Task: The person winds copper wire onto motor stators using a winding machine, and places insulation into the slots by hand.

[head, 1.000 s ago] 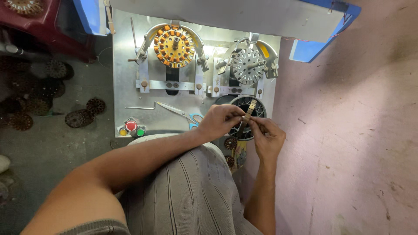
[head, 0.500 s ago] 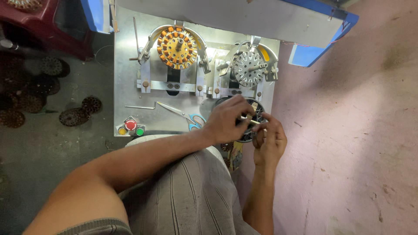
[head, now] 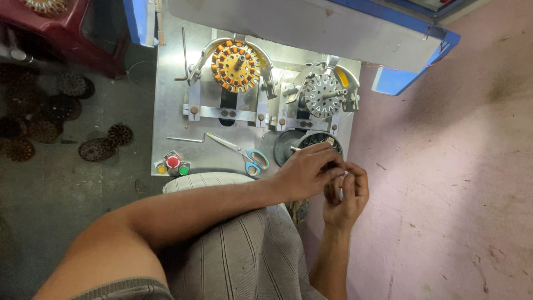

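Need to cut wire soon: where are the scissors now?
The scissors lie on the metal plate, right of the coloured buttons, just left of the left hand.

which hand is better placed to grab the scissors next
Left. The left hand lies on the metal plate's side, just right of the scissors. The right hand sits farther right, off the plate's edge, beyond the dark stator.

Left hand (head: 304,173) and right hand (head: 347,194) meet fingertip to fingertip over a dark round slotted metal core (head: 319,141) on the steel desk (head: 166,100); blue-handled scissors (head: 248,156) lie just left of the left hand, an orange-wound round core (head: 236,65) beyond it.
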